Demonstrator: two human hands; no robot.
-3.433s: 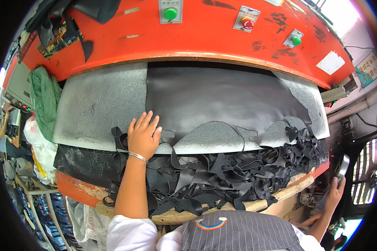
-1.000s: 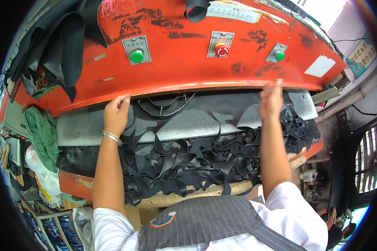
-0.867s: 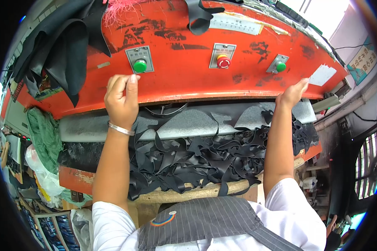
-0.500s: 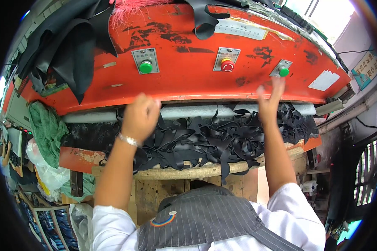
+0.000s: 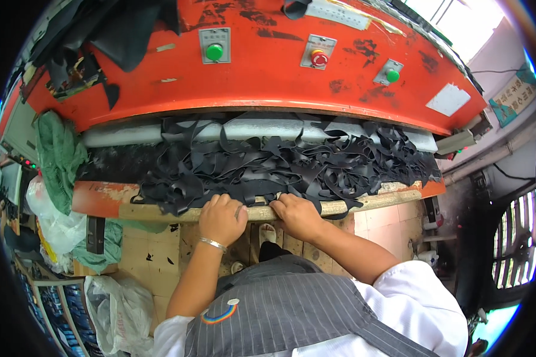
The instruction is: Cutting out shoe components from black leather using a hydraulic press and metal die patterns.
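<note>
Left hand and right hand, near each other, both clamped on the wooden rail, black scraps heaped just beyond!

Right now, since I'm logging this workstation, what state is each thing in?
Black scraps: tangled, heaped
Wooden bar: partly covered by scraps
Left grip: over the bar, closure unclear
Right grip: at the bar, closure unclear
Pale board: partly covered
Red machine: paint scuffed
Green sack: crumpled
Green buttons, red button: pressed or not, unclear
</note>
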